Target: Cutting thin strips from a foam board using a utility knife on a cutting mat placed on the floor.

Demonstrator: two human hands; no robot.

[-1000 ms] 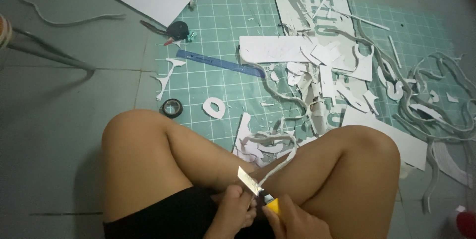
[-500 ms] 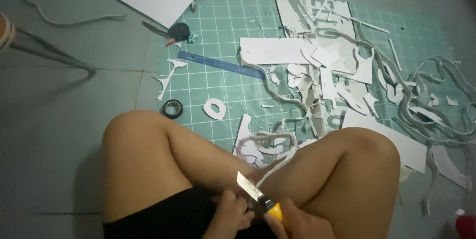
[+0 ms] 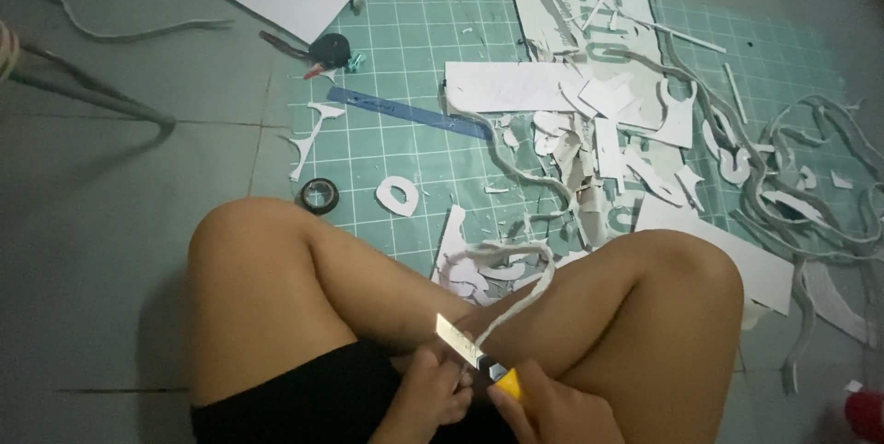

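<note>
Since earlier, knife (image 3: 471, 349) blade sits slightly lower; right hand (image 3: 552, 407) grips its yellow handle, left hand (image 3: 433, 398) pinches foam strip (image 3: 520, 292), which curls up-right from blade.

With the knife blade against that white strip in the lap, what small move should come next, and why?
Probably a short push of the knife away from the body. The right hand grips its yellow handle, the blade lies against the white strip, and the left hand pinches the piece just beside the blade, so those fingers should keep behind the edge.
</note>
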